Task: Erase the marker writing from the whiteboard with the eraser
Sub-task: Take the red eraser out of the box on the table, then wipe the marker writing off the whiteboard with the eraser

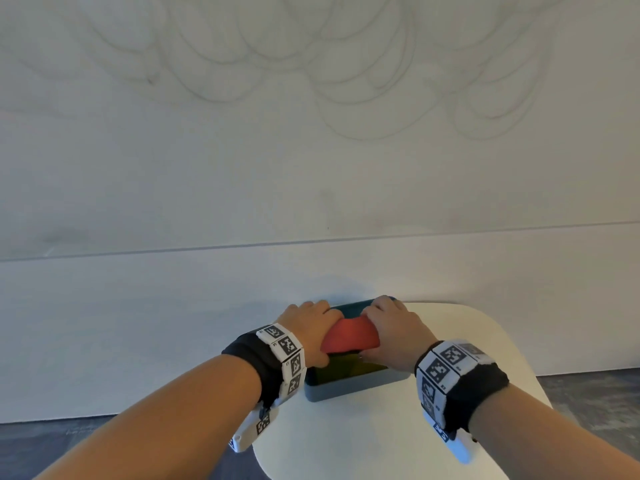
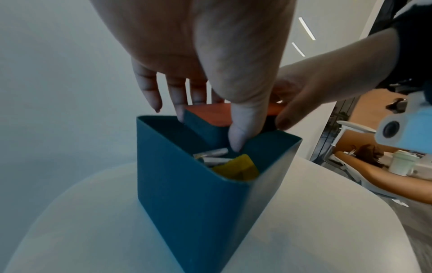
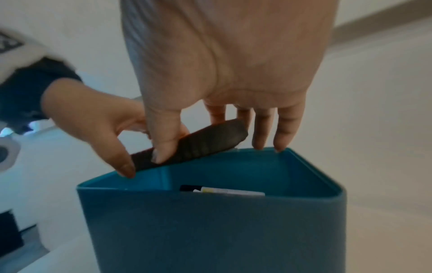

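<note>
Judging by the whiteboard (image 1: 311,133), the wiping looks mostly done: only faint grey looping traces remain across its upper part, and no dark writing is visible. What is left, I think, is either a second pass over these traces or only putting the eraser (image 1: 349,336) away; I cannot tell which.

The eraser is over the open blue box (image 1: 346,389), which stands on the white tabletop (image 1: 398,445) below the board. It has a red curved back, and in the right wrist view its underside is a dark ribbed pad, a little dirty. Both hands hold it. The left hand (image 1: 308,332) takes one end, with the thumb reaching down inside the box and the fingers (image 2: 180,103) hanging almost straight behind. The right hand (image 1: 391,332) pinches the other end between thumb and fingers (image 3: 264,129); two fingertips touch the box rim.

Inside the box lie markers (image 3: 224,191) and something yellow (image 2: 238,168)
</note>
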A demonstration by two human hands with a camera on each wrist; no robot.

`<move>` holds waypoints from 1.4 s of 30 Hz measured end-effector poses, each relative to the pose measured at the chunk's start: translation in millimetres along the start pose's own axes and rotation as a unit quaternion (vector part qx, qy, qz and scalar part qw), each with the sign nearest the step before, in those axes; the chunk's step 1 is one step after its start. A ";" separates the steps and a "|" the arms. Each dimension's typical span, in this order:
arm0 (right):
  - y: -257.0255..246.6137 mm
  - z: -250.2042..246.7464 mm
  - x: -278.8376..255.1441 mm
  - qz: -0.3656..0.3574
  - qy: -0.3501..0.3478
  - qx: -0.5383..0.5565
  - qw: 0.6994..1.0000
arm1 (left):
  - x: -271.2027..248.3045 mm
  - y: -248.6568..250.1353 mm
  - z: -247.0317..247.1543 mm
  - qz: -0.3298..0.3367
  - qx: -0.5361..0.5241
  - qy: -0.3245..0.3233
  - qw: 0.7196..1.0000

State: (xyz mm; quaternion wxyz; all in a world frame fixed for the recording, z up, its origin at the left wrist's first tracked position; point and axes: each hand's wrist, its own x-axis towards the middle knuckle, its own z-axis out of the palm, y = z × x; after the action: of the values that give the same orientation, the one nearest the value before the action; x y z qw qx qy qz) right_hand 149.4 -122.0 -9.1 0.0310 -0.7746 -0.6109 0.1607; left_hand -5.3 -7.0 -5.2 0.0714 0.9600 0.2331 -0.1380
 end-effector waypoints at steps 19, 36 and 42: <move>-68.7 -111.5 -26.8 -0.040 0.192 -0.037 0.980 | -67.8 -26.9 -141.0 0.048 0.037 0.213 0.975; -148.5 -251.6 -58.6 -0.007 0.429 -0.037 0.903 | -153.6 -45.2 -318.6 0.019 0.132 0.479 0.867; -164.3 -285.0 -70.5 -0.004 0.497 -0.032 0.867 | -173.4 -55.1 -358.4 -0.002 0.156 0.535 0.830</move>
State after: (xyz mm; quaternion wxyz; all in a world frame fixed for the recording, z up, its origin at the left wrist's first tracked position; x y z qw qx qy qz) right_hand 63.1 -105.9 315.6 0.3064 -0.7498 -0.5228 -0.2658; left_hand -96.0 39.6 383.6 -0.2157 0.8815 0.2126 0.3623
